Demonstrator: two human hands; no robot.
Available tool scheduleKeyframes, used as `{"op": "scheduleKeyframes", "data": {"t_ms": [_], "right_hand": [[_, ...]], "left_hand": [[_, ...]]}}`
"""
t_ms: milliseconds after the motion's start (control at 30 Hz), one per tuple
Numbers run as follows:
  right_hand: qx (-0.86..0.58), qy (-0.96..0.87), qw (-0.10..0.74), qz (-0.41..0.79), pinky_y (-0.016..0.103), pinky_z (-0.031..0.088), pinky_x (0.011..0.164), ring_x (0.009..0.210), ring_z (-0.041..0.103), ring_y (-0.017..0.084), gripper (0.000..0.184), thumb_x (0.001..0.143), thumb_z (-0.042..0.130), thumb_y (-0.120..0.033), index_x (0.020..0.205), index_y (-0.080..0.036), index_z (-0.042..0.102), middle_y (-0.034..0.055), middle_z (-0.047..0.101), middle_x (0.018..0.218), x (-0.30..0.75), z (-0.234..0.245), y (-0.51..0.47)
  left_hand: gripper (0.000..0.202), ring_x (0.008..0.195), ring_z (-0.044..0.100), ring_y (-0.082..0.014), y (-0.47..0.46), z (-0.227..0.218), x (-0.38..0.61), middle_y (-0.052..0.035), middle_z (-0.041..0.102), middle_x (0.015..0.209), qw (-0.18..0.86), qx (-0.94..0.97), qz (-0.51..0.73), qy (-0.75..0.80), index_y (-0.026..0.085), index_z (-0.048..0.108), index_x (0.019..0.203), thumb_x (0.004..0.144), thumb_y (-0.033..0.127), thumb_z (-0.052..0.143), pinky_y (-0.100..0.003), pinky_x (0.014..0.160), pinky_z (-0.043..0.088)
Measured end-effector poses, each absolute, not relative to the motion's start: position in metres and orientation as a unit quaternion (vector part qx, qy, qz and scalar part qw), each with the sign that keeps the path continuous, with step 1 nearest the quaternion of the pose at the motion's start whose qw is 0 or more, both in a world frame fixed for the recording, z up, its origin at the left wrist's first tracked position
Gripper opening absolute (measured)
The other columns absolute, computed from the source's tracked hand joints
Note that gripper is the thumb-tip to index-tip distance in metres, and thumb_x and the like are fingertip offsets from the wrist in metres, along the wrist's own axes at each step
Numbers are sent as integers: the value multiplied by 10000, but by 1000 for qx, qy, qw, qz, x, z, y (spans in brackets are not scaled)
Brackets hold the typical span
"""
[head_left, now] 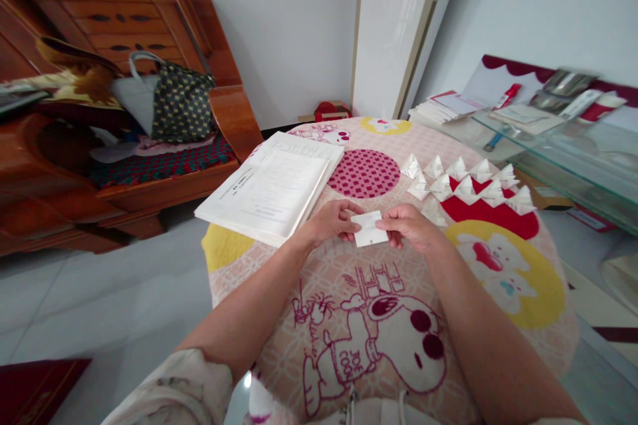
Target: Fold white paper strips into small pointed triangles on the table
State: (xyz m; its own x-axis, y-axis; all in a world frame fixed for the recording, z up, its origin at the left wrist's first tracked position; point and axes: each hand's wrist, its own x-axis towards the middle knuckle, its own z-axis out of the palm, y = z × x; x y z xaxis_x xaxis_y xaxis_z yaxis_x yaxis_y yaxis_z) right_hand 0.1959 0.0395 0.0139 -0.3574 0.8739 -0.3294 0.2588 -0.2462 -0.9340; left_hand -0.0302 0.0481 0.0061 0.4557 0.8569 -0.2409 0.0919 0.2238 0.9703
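Observation:
A small white paper rectangle [369,228] is held just above the round table's patterned cloth [349,299]. My left hand [333,220] pinches its left edge with fingers closed. On the paper's right edge my right hand [411,224] does the same. Several folded white paper triangles [466,186] lie in rows on the cloth beyond my right hand. A stack of printed white sheets [274,186] rests at the table's left rim, close to my left hand.
A wooden bench [119,99] with a patterned bag [180,103] stands at the left. A tall white appliance [391,26] is against the back wall. At the right, a glass shelf [563,139] carries papers and small items. Grey tiled floor surrounds the table.

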Motion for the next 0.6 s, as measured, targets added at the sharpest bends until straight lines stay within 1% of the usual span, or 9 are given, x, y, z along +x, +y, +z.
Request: {"op": "scheduleKeyframes", "data": {"t_ms": [100, 200, 233, 300, 367, 400, 433, 500, 600], "right_hand": [[-518, -578, 256, 576, 189, 300, 343, 355, 466, 75, 261, 717, 728, -368, 591, -173, 609, -17, 560, 437, 197, 13, 41], [-536, -622, 223, 525, 205, 286, 367, 364, 447, 76, 283, 745, 708, -331, 548, -181, 572, -19, 543, 436, 199, 8, 43], [-543, -639, 214, 501, 212, 287, 378, 369, 443, 78, 293, 757, 698, -320, 535, -184, 561, -20, 539, 435, 199, 5, 44], [-562, -668, 206, 443, 226, 284, 403, 386, 437, 86, 300, 767, 687, -298, 522, -188, 554, -23, 531, 434, 198, 0, 46], [-576, -694, 205, 379, 240, 277, 432, 415, 431, 94, 298, 758, 698, -282, 513, -189, 557, -27, 521, 440, 196, -4, 48], [-579, -708, 204, 349, 246, 275, 449, 434, 431, 98, 294, 752, 706, -275, 511, -187, 561, -27, 520, 449, 196, -5, 49], [-580, -721, 203, 320, 253, 276, 467, 453, 434, 103, 289, 750, 710, -269, 513, -186, 568, -26, 523, 462, 195, -6, 49], [-575, -744, 197, 277, 264, 289, 503, 489, 452, 113, 279, 764, 706, -267, 526, -185, 586, -21, 537, 491, 193, -4, 49], [-573, -761, 186, 240, 276, 312, 543, 532, 493, 132, 266, 780, 707, -263, 545, -191, 605, -8, 569, 523, 191, 0, 47]], "left_hand": [[335, 526, 637, -116, 47, 3, -30, -12, 686, 630, 660, 569, 245, 426, 116, 648, 981, 675, 152, 781, -200, 510, 473], [147, 500, 607, -116, 46, -1, -28, -8, 665, 586, 636, 616, 171, 432, 129, 655, 806, 694, 184, 734, -205, 498, 449], [103, 490, 590, -117, 45, -1, -28, -3, 650, 568, 602, 642, 160, 447, 136, 656, 768, 700, 185, 715, -207, 490, 432], [71, 513, 572, -120, 45, -1, -26, -1, 642, 582, 488, 697, 194, 488, 145, 670, 746, 685, 159, 704, -213, 500, 406], [117, 599, 580, -123, 45, 2, -25, -16, 667, 677, 356, 738, 275, 503, 152, 695, 774, 670, 101, 696, -221, 565, 422], [137, 652, 586, -126, 45, 4, -24, -28, 678, 734, 307, 754, 311, 491, 155, 705, 786, 675, 76, 685, -227, 612, 437], [143, 698, 590, -131, 45, 7, -24, -39, 685, 782, 281, 771, 329, 466, 157, 715, 791, 696, 62, 666, -235, 657, 448], [157, 754, 602, -141, 44, 10, -23, -55, 695, 838, 284, 808, 321, 404, 166, 740, 798, 757, 63, 628, -251, 716, 458], [209, 794, 631, -146, 43, 10, -23, -53, 713, 876, 334, 841, 265, 334, 194, 774, 819, 805, 77, 603, -256, 760, 467]]}}
